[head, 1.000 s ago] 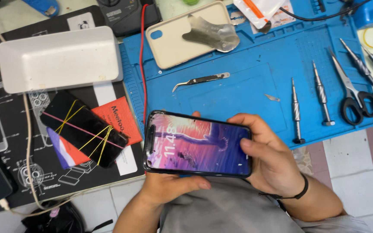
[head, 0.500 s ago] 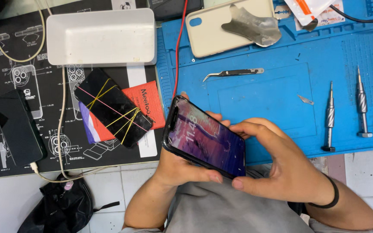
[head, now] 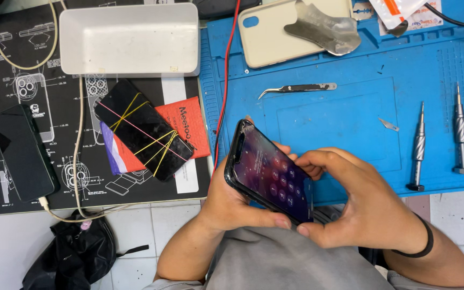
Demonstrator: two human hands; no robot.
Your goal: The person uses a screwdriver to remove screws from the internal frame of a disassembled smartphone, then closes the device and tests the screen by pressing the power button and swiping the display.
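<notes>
Phone (head: 269, 172): glossy black slab, rounded corners, screen lit with round keypad buttons; held tilted over the near edge of the blue mat (head: 350, 123), a ribbed rubbery sheet. Left hand (head: 232, 201) cups it from 8 o'clock, fingers wrapped behind, thumb along the lower edge. Right hand (head: 361, 204) grips from 4 o'clock, fingers curled onto the glass. At 12 o'clock: slim metal tweezers (head: 296, 88). At 10 o'clock: white rectangular plastic tray (head: 130, 37).
</notes>
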